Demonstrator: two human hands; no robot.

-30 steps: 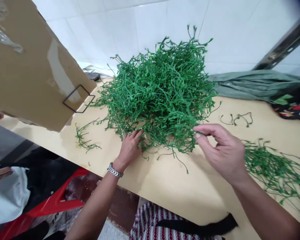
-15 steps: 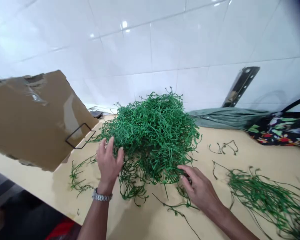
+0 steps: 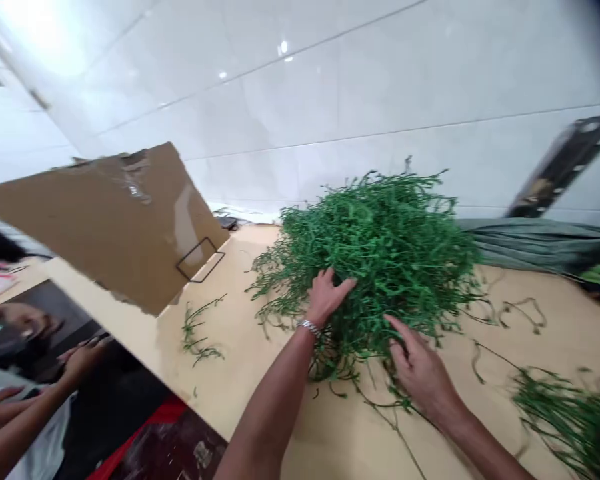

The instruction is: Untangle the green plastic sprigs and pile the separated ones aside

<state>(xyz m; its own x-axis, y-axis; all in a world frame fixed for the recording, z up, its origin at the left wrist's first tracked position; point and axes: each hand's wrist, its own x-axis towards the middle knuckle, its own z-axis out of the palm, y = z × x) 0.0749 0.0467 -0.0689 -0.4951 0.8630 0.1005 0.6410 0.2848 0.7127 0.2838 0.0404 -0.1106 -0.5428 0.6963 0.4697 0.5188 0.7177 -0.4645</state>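
A big tangled heap of thin green stems with small knobbed tips lies against the wall side of the table. My left hand, with a metal band on its wrist, reaches into the heap's lower left side; its thumb is spread and the fingertips are partly hidden among the stems. At the lower right of the heap, my right hand has its index finger stretched out and its thumb apart, touching the stems. No stem is plainly gripped by either hand. Loose stems trail on the table below them.
A cardboard sheet leans at the left, with a dark wire frame beside it. A smaller bunch of stems lies at the right. Grey-green cloth runs along the wall. Another person's hands show beyond the table's left edge.
The view has swung left, bringing another person's hands into sight. My left hand has moved right and deeper into the heap, closer to my right hand, which stays at the lower right.
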